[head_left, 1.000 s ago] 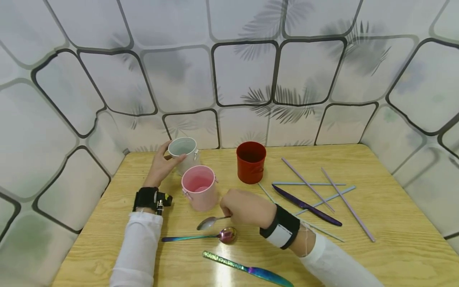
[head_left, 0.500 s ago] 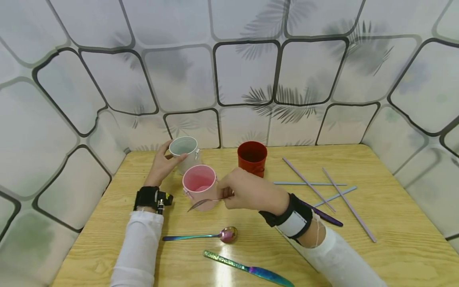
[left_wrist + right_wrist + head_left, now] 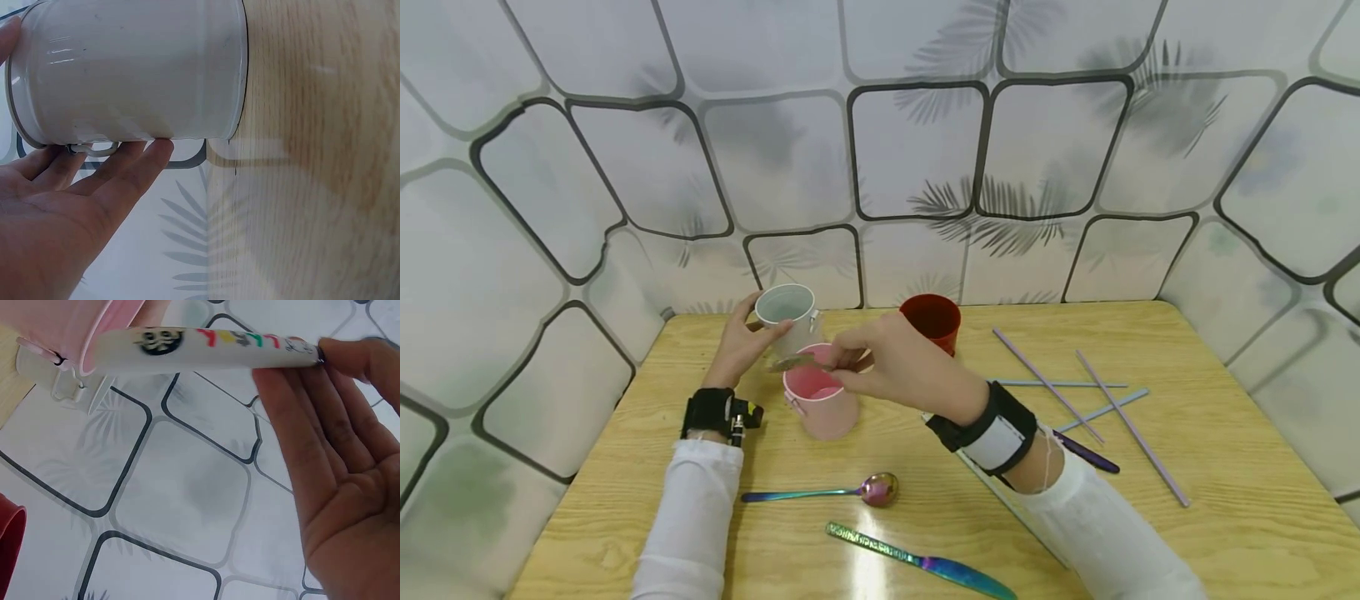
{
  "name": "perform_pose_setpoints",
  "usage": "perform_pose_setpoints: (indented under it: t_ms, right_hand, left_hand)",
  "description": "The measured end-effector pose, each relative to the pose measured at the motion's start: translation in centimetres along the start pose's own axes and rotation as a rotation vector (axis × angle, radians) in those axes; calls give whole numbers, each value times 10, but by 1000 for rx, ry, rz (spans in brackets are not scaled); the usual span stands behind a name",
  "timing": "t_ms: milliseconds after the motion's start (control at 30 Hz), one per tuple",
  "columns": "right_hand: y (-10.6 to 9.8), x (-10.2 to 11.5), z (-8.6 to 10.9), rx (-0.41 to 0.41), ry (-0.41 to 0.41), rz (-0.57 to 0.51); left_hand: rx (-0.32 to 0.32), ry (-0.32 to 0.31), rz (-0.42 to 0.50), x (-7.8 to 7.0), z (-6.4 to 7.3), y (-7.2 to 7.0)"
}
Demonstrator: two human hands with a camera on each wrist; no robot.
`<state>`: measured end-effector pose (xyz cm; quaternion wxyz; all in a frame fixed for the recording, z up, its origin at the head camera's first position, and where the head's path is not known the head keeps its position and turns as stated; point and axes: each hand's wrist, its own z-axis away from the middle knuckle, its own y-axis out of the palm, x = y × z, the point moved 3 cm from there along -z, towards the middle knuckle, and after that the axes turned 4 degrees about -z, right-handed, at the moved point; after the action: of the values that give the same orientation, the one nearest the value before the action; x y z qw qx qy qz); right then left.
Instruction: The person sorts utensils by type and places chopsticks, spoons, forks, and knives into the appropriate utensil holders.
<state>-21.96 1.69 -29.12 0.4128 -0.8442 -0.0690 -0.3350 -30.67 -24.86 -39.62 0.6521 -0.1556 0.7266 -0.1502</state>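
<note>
My left hand (image 3: pixel 733 346) holds a small white bucket (image 3: pixel 801 336) at the back left, its thumb at the near rim. In the left wrist view, the fingers (image 3: pixel 128 181) lie along the bucket's side by a handle loop. My right hand (image 3: pixel 910 367) pinches a spoon (image 3: pixel 790 362), which points left over the mouth of a pink bucket (image 3: pixel 827 417) and towards the white one. From the right wrist, a pale length of the spoon (image 3: pixel 237 350) with a skull mark and coloured prints runs from the fingertips.
A red bucket (image 3: pixel 952 333) stands behind my right hand. In front lie a rainbow spoon (image 3: pixel 880 490) and a rainbow knife (image 3: pixel 955 573). Several thin purple and blue sticks (image 3: pixel 1131 425) and a purple knife (image 3: pixel 1086 452) lie at the right. A patterned backdrop (image 3: pixel 917 150) rises behind the table.
My right hand has lifted the spoon from low in front of the pink bucket, up and away from me, to above its mouth. The left hand keeps its hold on the white bucket.
</note>
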Motion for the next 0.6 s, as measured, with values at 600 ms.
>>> perform_pose_setpoints:
  t_ms: [600]
  right_hand:
    - [-4,-18,-49,-259,-89,-85]
  left_hand:
    - [-10,18,-20,26,-14,-1]
